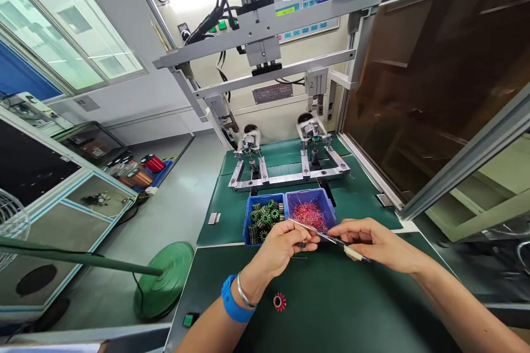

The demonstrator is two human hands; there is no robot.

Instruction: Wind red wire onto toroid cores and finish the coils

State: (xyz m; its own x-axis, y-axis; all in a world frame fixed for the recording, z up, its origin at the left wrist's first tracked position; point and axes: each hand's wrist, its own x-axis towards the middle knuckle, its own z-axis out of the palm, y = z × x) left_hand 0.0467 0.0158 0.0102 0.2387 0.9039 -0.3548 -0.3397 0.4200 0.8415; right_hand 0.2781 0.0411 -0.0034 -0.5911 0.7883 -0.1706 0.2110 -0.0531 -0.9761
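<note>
Over the front of the blue bins, my left hand (285, 244) is closed on a small dark metallic part (303, 244), mostly covered by my fingers. My right hand (375, 244) grips a slim tool with a metal blade and a black and cream handle (351, 253). The tool's blade reaches left to my left fingertips. Beneath my hands, a thin metal rod (298, 257) lies on the green table. A red-wound slotted core (280, 301) rests on the table nearer to me. My left wrist wears a bangle and a blue band (237, 300).
One blue bin (245, 220) holds several green-and-black slotted cores; beside it, another bin (306, 194) contains red wire scraps. Behind them stands a winding machine with two spindles on a metal frame (285, 179). A green switch (189, 320) sits at the table's left edge.
</note>
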